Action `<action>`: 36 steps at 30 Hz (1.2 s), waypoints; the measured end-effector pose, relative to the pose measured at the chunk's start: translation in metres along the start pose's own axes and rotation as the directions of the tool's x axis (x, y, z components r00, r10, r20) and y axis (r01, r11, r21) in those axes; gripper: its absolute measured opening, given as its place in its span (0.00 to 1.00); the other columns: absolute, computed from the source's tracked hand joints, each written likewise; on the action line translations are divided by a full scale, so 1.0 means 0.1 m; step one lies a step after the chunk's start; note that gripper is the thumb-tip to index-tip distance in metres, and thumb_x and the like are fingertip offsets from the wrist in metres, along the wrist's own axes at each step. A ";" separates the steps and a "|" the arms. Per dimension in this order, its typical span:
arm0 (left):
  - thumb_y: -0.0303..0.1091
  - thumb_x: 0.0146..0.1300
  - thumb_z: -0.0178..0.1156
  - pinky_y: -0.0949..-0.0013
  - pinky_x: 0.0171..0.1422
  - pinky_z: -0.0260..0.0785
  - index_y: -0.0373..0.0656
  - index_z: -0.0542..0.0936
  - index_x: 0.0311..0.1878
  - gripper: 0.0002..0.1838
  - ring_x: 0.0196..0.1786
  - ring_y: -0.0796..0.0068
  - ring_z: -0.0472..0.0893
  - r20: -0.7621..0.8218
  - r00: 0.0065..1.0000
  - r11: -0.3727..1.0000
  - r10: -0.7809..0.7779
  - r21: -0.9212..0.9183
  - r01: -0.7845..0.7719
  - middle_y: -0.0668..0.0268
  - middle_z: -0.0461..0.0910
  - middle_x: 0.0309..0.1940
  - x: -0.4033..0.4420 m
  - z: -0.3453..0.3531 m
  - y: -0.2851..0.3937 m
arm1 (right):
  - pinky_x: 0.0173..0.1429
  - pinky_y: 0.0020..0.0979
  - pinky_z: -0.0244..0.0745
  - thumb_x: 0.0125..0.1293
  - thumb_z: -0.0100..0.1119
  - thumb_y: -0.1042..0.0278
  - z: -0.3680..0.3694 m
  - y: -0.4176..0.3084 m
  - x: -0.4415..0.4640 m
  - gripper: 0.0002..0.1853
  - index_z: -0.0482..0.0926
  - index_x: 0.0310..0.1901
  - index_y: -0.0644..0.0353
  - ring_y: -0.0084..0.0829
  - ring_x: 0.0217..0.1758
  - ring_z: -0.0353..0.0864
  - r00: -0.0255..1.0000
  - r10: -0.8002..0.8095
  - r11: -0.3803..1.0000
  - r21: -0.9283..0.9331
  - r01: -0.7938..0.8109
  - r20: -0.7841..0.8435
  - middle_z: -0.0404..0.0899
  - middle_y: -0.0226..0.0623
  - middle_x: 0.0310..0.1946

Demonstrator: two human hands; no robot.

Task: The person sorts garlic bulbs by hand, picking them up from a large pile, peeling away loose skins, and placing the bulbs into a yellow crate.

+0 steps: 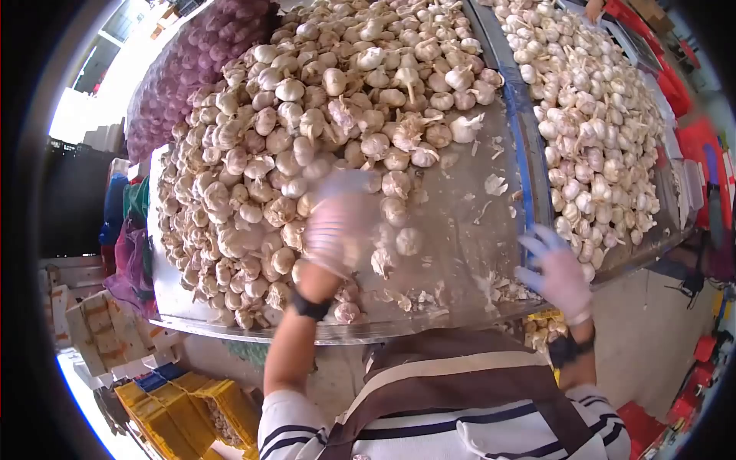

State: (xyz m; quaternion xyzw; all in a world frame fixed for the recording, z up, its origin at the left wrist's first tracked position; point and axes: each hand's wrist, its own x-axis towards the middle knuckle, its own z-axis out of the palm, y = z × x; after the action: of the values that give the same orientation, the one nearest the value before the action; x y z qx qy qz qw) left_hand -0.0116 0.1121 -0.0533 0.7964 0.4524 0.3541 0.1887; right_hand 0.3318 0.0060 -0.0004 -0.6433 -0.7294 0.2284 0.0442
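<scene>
A large heap of garlic bulbs [284, 100] covers the left part of the metal table [460, 222]. At the heap's lower edge, my left hand [337, 218], gloved, is smeared by motion, and its fingers cannot be made out. My right hand [558, 276], also gloved, is at the table's right side by the blue-edged divider [521, 146], its fingers spread apart with nothing between them. Just beyond it lies a second pile of garlic [590, 138]. Loose bulbs [395, 211] sit right of my left hand, and dry skins [498, 290] lie left of my right hand.
A purple net sack of garlic [184, 77] stands at the back left. Yellow crates [184, 410] are on the floor at lower left. Another yellow crate [546, 316] with garlic is below the table edge near my right wrist. Another person's hand [594, 9] shows at the top right.
</scene>
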 end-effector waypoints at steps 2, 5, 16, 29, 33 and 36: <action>0.41 0.57 0.64 0.62 0.53 0.71 0.44 0.69 0.61 0.29 0.50 0.58 0.75 -0.066 0.936 0.853 -0.347 0.392 0.344 0.55 0.75 0.48 -0.13 -0.52 -0.42 | 0.60 0.40 0.69 0.56 0.62 0.52 0.24 -0.26 0.60 0.25 0.75 0.54 0.55 0.46 0.58 0.72 0.970 -0.242 0.968 0.069 0.243 -0.020 0.68 0.45 0.59; 0.42 0.55 0.67 0.58 0.56 0.70 0.47 0.67 0.63 0.33 0.54 0.52 0.73 -0.114 0.873 0.637 -0.474 0.640 0.430 0.51 0.71 0.53 -0.50 -0.68 -0.76 | 0.64 0.41 0.67 0.58 0.61 0.52 0.65 -0.87 1.50 0.25 0.73 0.56 0.52 0.45 0.62 0.69 0.858 -0.507 0.858 0.038 0.511 -0.085 0.68 0.43 0.60; 0.52 0.50 0.68 0.48 0.57 0.68 0.44 0.45 0.72 0.55 0.57 0.40 0.72 0.365 0.597 0.698 -0.715 0.416 0.582 0.42 0.64 0.60 -0.83 0.15 0.04 | 0.71 0.40 0.56 0.55 0.61 0.57 1.14 -0.86 1.69 0.31 0.68 0.64 0.40 0.39 0.67 0.62 0.857 -0.509 0.801 -0.321 0.506 0.082 0.63 0.38 0.63; 0.35 0.52 0.69 0.58 0.57 0.72 0.48 0.67 0.61 0.32 0.52 0.50 0.77 0.253 0.797 0.791 -0.549 0.467 0.396 0.50 0.69 0.58 -0.20 0.41 0.18 | 0.53 0.40 0.73 0.56 0.62 0.60 0.60 -0.41 0.83 0.27 0.71 0.58 0.53 0.45 0.49 0.77 0.996 -0.089 0.995 0.034 0.090 -0.018 0.72 0.41 0.50; 0.33 0.61 0.58 0.55 0.51 0.74 0.51 0.70 0.58 0.21 0.48 0.46 0.78 0.432 0.709 0.785 -0.557 0.554 0.278 0.46 0.73 0.52 -0.22 0.49 -0.19 | 0.49 0.42 0.76 0.56 0.62 0.61 0.99 -0.44 1.10 0.25 0.71 0.56 0.54 0.47 0.47 0.78 0.996 -0.078 0.987 -0.141 0.072 -0.038 0.71 0.50 0.51; 0.35 0.62 0.56 0.54 0.49 0.73 0.49 0.72 0.54 0.16 0.48 0.43 0.77 0.414 0.672 0.765 -0.614 0.522 0.377 0.45 0.73 0.49 -0.13 0.63 -0.29 | 0.44 0.42 0.79 0.55 0.61 0.66 0.94 -0.39 1.27 0.23 0.72 0.55 0.52 0.49 0.44 0.80 0.996 0.027 0.993 -0.108 -0.036 -0.082 0.71 0.57 0.54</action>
State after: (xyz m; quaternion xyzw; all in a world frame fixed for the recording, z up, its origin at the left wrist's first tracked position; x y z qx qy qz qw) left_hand 0.0127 0.1176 -0.1191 0.7272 0.6401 -0.0621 0.2398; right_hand 0.2406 0.0987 -0.0982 -0.6649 -0.7282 0.1627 0.0347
